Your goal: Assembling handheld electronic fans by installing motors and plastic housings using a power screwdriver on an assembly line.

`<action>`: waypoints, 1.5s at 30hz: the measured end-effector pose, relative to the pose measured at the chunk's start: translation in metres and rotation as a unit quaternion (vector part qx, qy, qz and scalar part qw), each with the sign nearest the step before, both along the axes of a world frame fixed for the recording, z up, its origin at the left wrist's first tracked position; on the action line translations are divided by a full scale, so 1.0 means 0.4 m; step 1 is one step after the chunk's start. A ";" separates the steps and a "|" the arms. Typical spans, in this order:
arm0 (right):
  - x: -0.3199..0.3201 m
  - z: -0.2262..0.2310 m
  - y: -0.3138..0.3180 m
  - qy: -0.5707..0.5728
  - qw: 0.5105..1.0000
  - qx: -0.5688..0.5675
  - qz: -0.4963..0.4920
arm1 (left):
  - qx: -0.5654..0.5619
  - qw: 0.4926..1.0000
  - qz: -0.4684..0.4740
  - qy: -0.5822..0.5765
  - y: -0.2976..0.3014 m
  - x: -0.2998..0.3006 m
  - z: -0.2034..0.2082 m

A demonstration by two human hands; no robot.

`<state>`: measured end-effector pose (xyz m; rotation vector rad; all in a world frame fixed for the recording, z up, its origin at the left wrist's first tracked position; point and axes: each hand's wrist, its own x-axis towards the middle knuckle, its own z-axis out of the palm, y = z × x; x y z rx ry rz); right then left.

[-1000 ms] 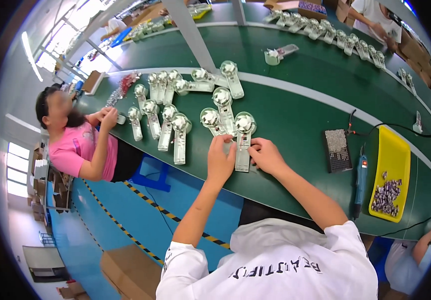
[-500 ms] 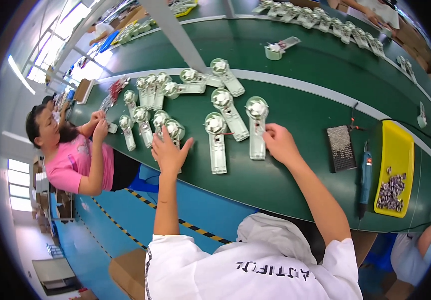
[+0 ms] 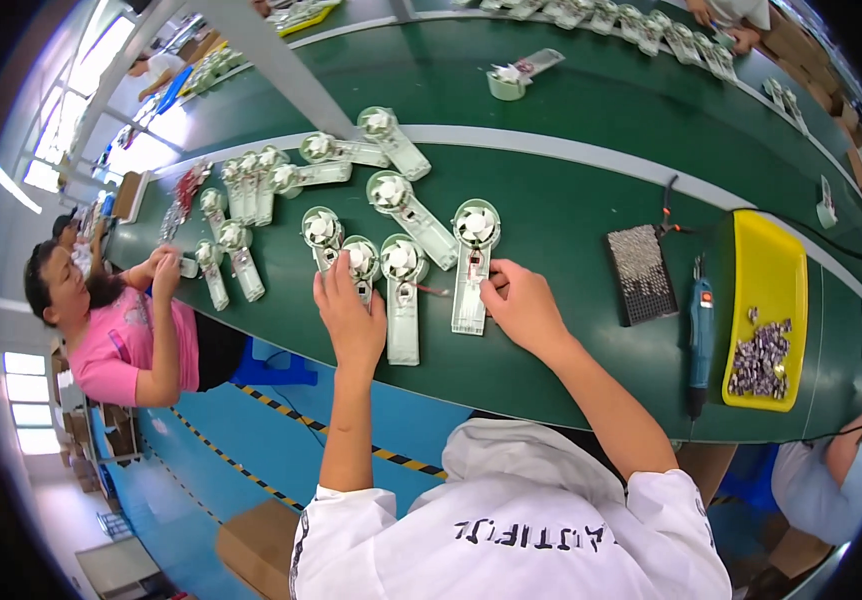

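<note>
Several pale green handheld fan halves with white blades lie on the green workbench. My left hand [image 3: 353,318] has its fingers closed over the handle of one handheld fan [image 3: 360,258], hiding much of it. A second fan [image 3: 322,228] lies against its left side, and another fan [image 3: 403,262] with a red wire lies just to its right. With thumb and fingers, my right hand [image 3: 523,308] grips the handle edge of an upright-lying fan [image 3: 476,225]. Behind these, a tilted fan [image 3: 413,215] lies between the two hands.
To the right are a black tray of small metal pieces [image 3: 639,272], a blue electric screwdriver [image 3: 701,345] and a yellow tray [image 3: 797,290] holding small metallic parts. More fans [image 3: 253,185] lie at left, near a seated co-worker in pink [image 3: 156,335]. A pale rail [image 3: 551,150] crosses the bench.
My left hand has drawn two fans rightward, closer to the fan with the red wire. Its spread fingers have come together. My right hand stays at its fan; the whole view has shifted.
</note>
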<state>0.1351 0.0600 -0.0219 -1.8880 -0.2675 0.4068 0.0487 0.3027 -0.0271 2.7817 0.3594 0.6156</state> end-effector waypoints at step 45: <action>-0.238 0.057 -0.447 0.195 0.930 0.283 -0.129 | -0.440 0.866 -0.233 0.048 -0.519 0.045 -0.002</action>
